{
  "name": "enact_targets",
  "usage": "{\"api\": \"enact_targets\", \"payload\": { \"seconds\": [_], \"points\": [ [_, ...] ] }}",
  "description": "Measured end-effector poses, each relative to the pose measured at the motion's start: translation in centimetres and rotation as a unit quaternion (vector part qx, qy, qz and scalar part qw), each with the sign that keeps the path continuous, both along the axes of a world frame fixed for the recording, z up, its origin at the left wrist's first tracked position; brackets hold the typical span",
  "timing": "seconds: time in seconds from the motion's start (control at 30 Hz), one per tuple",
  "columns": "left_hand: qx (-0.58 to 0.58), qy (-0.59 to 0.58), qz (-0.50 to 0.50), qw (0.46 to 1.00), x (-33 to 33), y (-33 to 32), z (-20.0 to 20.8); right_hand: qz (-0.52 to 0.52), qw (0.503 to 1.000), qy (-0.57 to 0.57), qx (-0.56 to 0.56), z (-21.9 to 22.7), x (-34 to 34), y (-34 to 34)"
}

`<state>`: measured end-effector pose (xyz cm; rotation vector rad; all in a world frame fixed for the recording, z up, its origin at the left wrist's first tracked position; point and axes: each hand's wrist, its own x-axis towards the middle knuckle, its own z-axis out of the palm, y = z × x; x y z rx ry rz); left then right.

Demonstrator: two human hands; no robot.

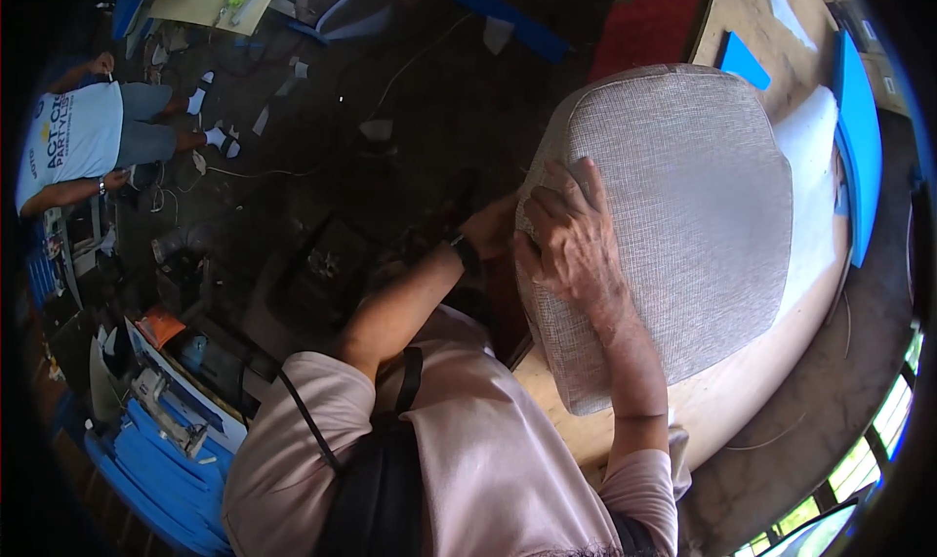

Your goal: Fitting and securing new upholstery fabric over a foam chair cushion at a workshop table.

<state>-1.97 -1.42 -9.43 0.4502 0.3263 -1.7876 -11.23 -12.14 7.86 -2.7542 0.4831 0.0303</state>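
Observation:
A grey woven-fabric upholstered cushion (683, 166) with rounded corners and piped edges lies in front of me at the right. My right hand (571, 230) rests on its left part, fingers spread and bent against the fabric near the edge seam. My left hand (493, 227) reaches the cushion's left side; its fingers are hidden behind that edge. A dark band circles my left wrist.
Beneath the cushion is a wooden table (752, 367) with white padding (815, 196) and blue foam pieces (859, 157). Scraps litter the dark floor. Another person (88, 137) stands at far left. A sewing machine (161, 415) and blue sheets (156, 469) lie lower left.

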Motion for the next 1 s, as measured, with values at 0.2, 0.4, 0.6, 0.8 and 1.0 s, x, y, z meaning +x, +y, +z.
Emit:
{"api": "enact_targets", "payload": {
  "seconds": [0.2,0.4,0.6,0.8,1.0],
  "points": [
    [-0.160,-0.495,-0.206,0.829,0.9,0.9,-5.2,0.019,0.991,0.123,-0.051,-0.7,2.0,0.5],
    [-0.204,-0.349,-0.097,0.909,2.6,-2.3,-2.7,0.013,1.000,-0.014,-0.002,-0.9,0.0,2.2],
    [-0.018,-0.318,-0.267,0.910,-0.7,6.5,-3.0,0.063,0.992,0.026,0.102,1.5,-7.7,10.3],
    [-0.015,-0.735,-0.283,0.616,10.7,8.8,-13.1,-0.183,0.977,-0.106,0.008,3.9,-17.5,16.9],
    [-0.171,-0.605,-0.092,0.772,1.4,-12.8,10.7,-0.794,0.575,0.022,-0.198,0.0,-35.8,20.6]
  ]
}}
